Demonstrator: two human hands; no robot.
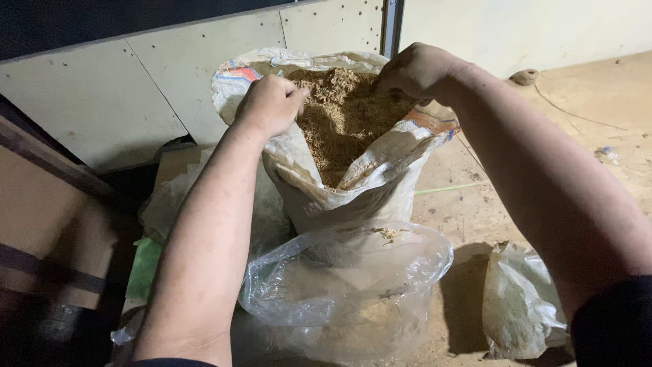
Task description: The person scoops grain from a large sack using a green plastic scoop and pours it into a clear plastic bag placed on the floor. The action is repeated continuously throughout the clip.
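Sack: the woven white sack [353,183] stands on the wooden floor [577,109] against the pale wall panels [136,88], mouth open and full of brown husk-like fill [339,115].
Left hand: my left hand [272,105] is closed in a fist over the near-left rim of the sack, pinching the folded edge.
Right hand: my right hand [415,71] is curled tight on the far-right rim; I cannot see the fingertips, they are tucked over the edge.
Clear bag: a clear plastic bag [346,285] sits just in front of the sack, touching its lower side, mouth gaping up, a little fill inside.
Doing it well: I judge both grips should stay on opposite sides of the rim so the mouth holds wide, and any tipping should go slowly, low over the clear bag, or fill will spill on the floor.
Axis: the sack's long axis runs bottom to mouth, nearly upright, leaning slightly toward me.
Pointing: its mouth faces up and a bit toward me and the clear bag.
Nearby: a second small bag [523,306] lies to the right, apart.
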